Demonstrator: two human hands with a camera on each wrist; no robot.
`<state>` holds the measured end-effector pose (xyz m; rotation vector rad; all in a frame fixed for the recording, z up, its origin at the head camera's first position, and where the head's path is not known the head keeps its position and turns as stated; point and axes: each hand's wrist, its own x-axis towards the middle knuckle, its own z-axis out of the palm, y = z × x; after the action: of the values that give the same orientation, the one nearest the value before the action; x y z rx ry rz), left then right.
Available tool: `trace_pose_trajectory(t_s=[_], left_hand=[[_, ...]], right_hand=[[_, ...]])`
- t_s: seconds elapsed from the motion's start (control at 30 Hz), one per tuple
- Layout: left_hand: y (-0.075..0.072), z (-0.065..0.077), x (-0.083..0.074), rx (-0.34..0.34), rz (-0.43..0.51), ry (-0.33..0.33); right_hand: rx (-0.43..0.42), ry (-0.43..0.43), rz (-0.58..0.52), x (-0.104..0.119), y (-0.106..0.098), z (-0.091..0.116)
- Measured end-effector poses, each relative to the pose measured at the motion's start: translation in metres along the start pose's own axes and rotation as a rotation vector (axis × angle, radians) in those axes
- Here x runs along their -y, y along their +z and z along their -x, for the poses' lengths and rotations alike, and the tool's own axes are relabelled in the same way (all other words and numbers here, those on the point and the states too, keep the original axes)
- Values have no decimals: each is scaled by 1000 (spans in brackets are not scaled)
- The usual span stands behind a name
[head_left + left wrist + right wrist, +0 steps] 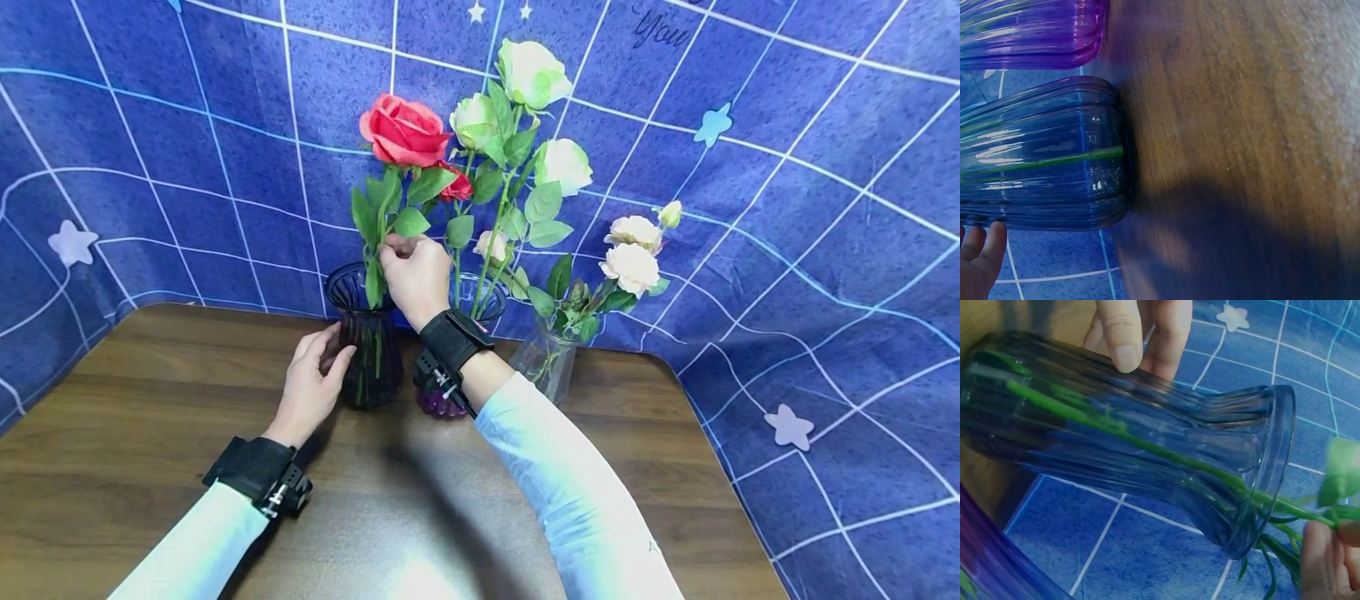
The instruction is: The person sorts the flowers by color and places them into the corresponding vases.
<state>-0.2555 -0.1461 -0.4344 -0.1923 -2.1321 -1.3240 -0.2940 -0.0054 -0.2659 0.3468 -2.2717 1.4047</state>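
Note:
A dark ribbed glass vase [367,350] stands near the table's back edge, its flared mouth upward. My left hand [311,379] is at its left side; thumb and fingertips touch the glass without wrapping round it. Above the rim, my right hand [418,275] pinches the green stem of a red rose [405,131]. In the right wrist view that stem [1166,453] runs through the mouth down into the vase [1122,431]. The left wrist view shows a stem end low inside the glass. A smaller red flower [454,182] shows behind the rose's leaves.
Right beside it stands a purple vase [442,406] with several pale green-white roses [562,167], partly hidden by my right wrist. Further right, a clear vase [547,367] holds pale pink flowers [632,268]. A blue patterned cloth [225,167] hangs behind the wooden table [337,533].

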Motion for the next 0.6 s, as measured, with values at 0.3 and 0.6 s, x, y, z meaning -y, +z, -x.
trace_pose_trajectory(t_s=[0.3, 0.6], left_hand=[[-1, 1, 0, 2, -8, -9], [0, 2, 3, 5, 1, -3]], right_hand=[[81, 72, 124, -6, 2, 1], [106, 123, 120, -10, -1, 2]])
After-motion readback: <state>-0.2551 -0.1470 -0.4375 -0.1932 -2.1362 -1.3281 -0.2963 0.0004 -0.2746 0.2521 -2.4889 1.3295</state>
